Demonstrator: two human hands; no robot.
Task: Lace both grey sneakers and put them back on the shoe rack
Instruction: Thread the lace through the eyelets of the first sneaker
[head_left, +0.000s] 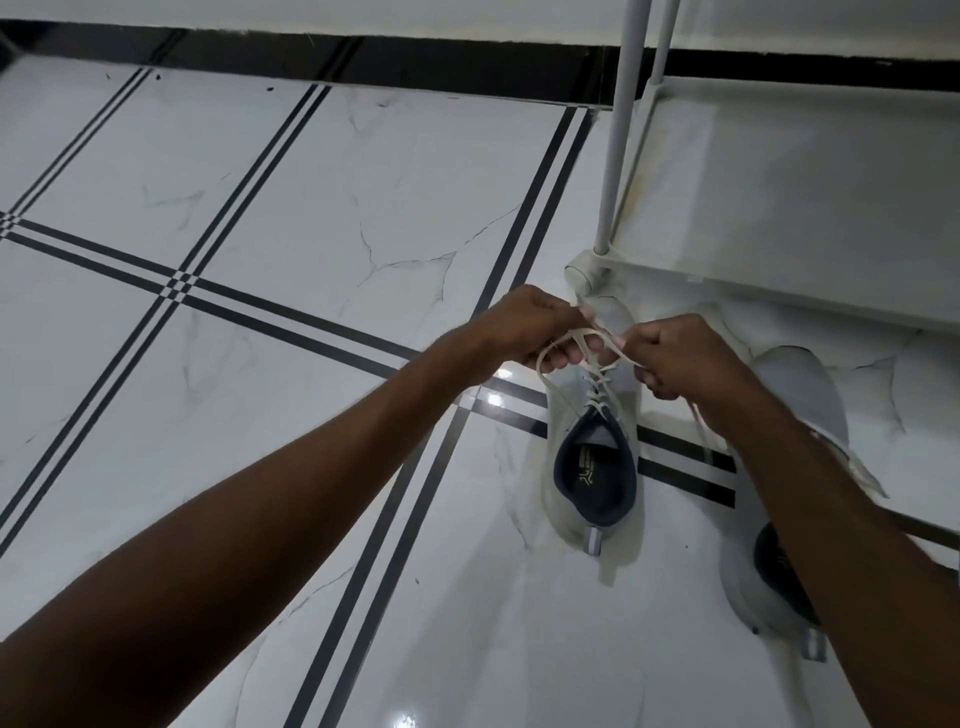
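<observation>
Two grey sneakers stand on the tiled floor, toes toward the shoe rack (779, 171). The left sneaker (592, 467) has a dark lining and a pale lace (597, 358) threaded up its front. My left hand (530, 332) and my right hand (675, 358) are above its toe end, each pinching a strand of that lace, with the strands crossed and looped between them. The right sneaker (800, 395) lies beside it, largely hidden under my right forearm; a loose lace end trails near my right wrist.
The white shoe rack's lowest shelf is bare, with a white upright pole (621, 130) at its front left corner. White marble-look floor tiles with dark stripe lines (234, 291) spread to the left. A black skirting band (415, 62) runs along the wall.
</observation>
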